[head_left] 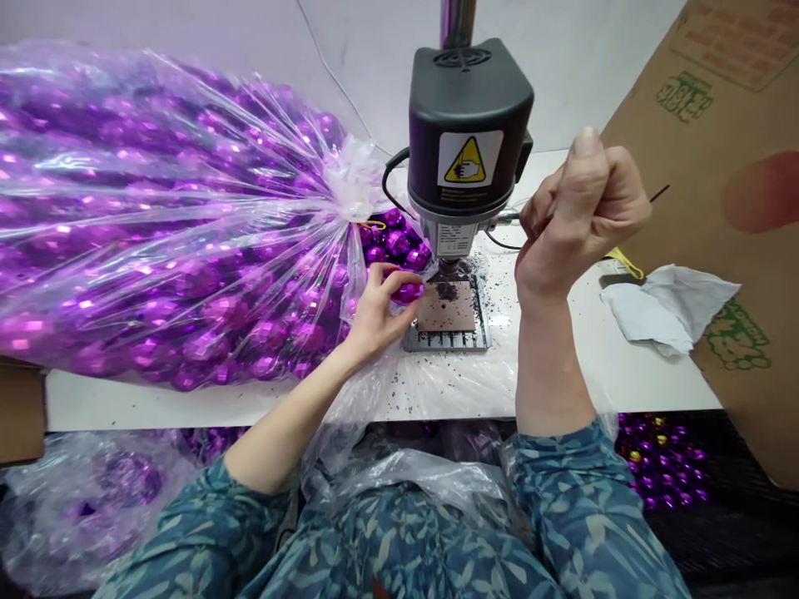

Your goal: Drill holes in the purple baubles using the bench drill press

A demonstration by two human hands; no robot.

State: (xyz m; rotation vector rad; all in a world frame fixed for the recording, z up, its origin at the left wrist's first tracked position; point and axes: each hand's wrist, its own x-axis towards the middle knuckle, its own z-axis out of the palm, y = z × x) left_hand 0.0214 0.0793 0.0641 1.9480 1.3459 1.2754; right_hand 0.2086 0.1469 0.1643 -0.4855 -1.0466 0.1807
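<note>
Between the thumb and fingers of my left hand is a shiny purple faceted ball, held at the left edge of a brown board. The board has a small hole and lies on the slotted metal base of a small bench drill press. Dark shavings cover part of the board, under the chuck. To the right of the black motor housing, my right hand is closed around the drill press lever; its grip is hidden in my fist. More purple balls lie just behind my left hand.
A large clear bag full of purple balls, its neck gathered, fills the left of the white table. Crumpled white paper lies at right by a cardboard box. Below the table's right edge are more purple balls, with several gold bits.
</note>
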